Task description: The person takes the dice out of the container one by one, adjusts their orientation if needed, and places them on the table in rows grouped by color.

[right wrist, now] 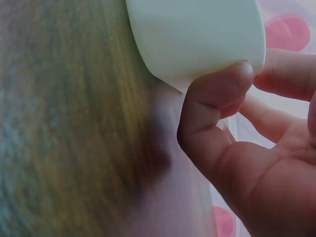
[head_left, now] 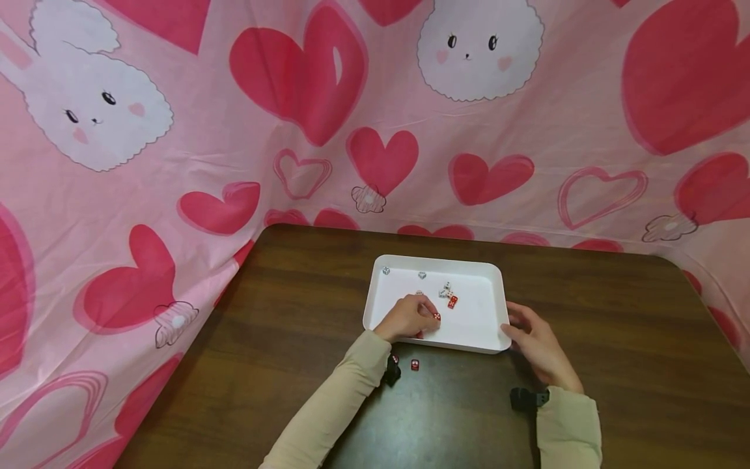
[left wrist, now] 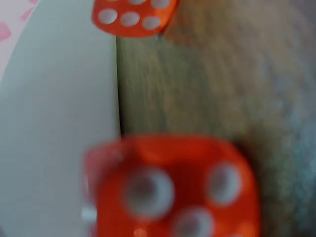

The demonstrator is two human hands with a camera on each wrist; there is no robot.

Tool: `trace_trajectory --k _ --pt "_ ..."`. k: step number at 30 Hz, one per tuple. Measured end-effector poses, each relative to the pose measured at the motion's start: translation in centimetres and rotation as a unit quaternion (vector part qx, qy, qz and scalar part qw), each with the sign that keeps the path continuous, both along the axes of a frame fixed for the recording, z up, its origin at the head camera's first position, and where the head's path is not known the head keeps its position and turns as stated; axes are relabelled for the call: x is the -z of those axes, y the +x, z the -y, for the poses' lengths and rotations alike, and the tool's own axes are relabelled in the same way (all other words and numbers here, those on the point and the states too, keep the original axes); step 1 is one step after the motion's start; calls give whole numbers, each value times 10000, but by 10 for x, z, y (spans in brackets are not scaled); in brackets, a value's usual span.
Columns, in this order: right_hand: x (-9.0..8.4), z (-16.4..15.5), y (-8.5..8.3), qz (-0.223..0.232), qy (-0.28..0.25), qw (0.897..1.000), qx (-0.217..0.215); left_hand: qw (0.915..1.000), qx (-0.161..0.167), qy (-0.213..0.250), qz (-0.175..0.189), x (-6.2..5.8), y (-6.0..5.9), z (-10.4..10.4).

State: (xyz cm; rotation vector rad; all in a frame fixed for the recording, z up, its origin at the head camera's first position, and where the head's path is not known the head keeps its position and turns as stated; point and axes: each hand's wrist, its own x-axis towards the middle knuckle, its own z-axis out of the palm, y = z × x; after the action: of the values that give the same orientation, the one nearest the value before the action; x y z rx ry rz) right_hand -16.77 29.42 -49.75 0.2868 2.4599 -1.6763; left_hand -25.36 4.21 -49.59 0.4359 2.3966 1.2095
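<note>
On the dark wooden bench (head_left: 293,312), we see the left hand (head_left: 407,318) pinching a small red die (head_left: 437,316) inside the white rectangular plastic tray (head_left: 495,277). The right hand (head_left: 536,342) grips the tray's near right corner.

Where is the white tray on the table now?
In the head view, the white tray sits on the brown table, just beyond both hands: the left hand reaches into it, and the right hand holds its near right corner.
</note>
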Motion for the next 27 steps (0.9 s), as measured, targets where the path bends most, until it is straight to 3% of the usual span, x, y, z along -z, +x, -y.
trace_trajectory --k 8,16,27 --pt "0 -1 1 5 9 10000 -21 9999 -33 140 -9 1 0 -1" --pt "-4 1 3 -10 -72 10000 -25 9976 -134 664 142 2 2 -2" --pt "-3 2 2 -32 -67 10000 -28 9981 -236 547 175 1 3 -1"
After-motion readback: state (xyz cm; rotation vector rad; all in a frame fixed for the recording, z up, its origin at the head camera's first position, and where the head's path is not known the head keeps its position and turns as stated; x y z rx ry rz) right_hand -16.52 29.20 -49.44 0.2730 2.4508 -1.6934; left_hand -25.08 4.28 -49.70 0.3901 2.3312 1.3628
